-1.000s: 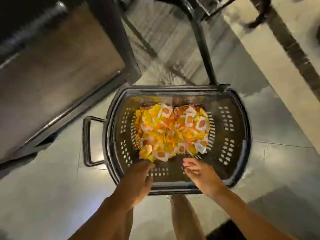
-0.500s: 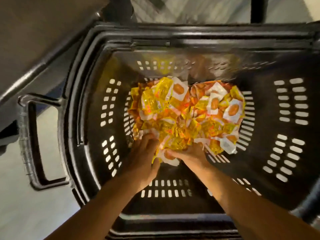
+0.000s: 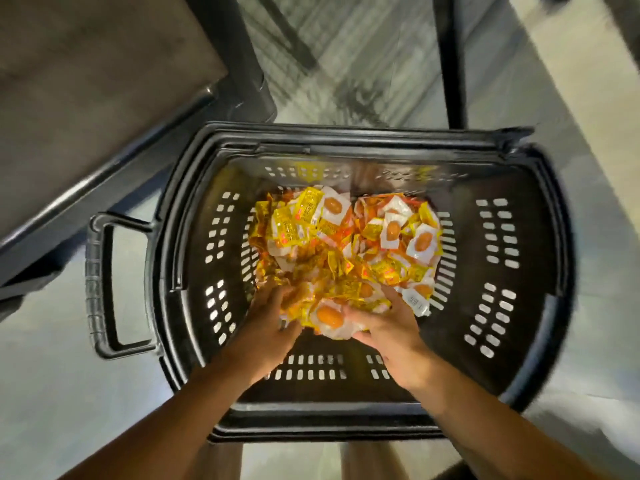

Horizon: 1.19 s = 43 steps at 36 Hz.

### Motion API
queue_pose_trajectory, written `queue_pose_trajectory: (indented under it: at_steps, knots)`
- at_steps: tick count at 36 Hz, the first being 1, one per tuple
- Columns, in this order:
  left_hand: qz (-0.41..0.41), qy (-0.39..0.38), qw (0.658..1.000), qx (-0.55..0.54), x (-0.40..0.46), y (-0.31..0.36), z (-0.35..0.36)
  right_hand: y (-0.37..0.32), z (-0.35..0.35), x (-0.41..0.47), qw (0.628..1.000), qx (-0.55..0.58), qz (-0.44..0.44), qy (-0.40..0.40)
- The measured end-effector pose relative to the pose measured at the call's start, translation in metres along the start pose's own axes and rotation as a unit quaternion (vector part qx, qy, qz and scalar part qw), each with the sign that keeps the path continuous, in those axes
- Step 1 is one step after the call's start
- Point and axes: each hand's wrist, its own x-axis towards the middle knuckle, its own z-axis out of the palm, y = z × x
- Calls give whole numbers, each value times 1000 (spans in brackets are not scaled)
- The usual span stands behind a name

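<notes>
A black plastic basket (image 3: 498,327) with slotted walls stands on the floor below me. A heap of small yellow, orange and white snack packets (image 3: 349,247) fills its bottom. My left hand (image 3: 266,320) and my right hand (image 3: 388,323) reach into the near side of the heap from either side. Between them they hold a bunch of packets (image 3: 329,315), fingers curled around it, with a white packet showing an orange oval on top. The fingertips are buried among the packets.
The basket's side handle (image 3: 100,282) sticks out to the left. A metal-edged counter or shelf (image 3: 86,98) rises at the upper left, with a dark post (image 3: 242,64) beside it and another post (image 3: 450,57) behind the basket. Grey tiled floor (image 3: 52,393) surrounds the basket.
Both hands went down into the basket, closed around packets at the heap's near edge and are lifting a bunch. The camera dipped close, then pulled back a little.
</notes>
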Motion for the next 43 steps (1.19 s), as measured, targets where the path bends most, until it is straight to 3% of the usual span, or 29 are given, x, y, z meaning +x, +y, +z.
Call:
queue_pose_trajectory:
  at_steps: [4, 6, 10, 12, 15, 17, 21, 25, 30, 33, 38, 41, 43]
  knots:
    - [-127, -14, 983, -128, -8, 26, -10, -25, -1, -42, 999, 48, -8, 5]
    - [-188, -14, 951, -246, -14, 44, -15, -37, -6, -63, 997, 71, -17, -3]
    - [-280, -92, 806, -514, -17, 65, -19, -46, -22, -94, 994, 95, -15, -59]
    - [-256, -175, 737, -600, -17, 71, -17, -45, -29, -102, 989, 100, -7, -104]
    - [-177, -272, 687, -650, -15, 84, -10, -38, -36, -105, 983, 81, 13, -163]
    - [-193, -240, 703, -641, -9, 93, -6, -31, -36, -103, 988, 60, 3, -143]
    - [-177, -192, 801, -539, 4, 102, -5, -20, -38, -94, 998, 14, -48, -25]
    - [-182, -168, 862, -443, 13, 102, -20, -14, -42, -85, 996, -65, -52, -15]
    - [-185, -98, 899, -385, 14, 86, -41, -1, -51, -44, 999, -51, 11, -10]
    - [-163, -69, 918, -356, 17, 68, -50, -5, -56, -14, 995, -99, 17, 15]
    - [-108, -89, 937, -320, 29, 43, -53, -32, -65, 41, 963, -234, -52, 124]
    - [-111, -55, 941, -314, 46, 31, -39, -47, -72, 74, 930, -265, -105, 232]
    - [-118, -21, 942, -314, 58, 25, -26, -54, -76, 96, 903, -309, -148, 260]
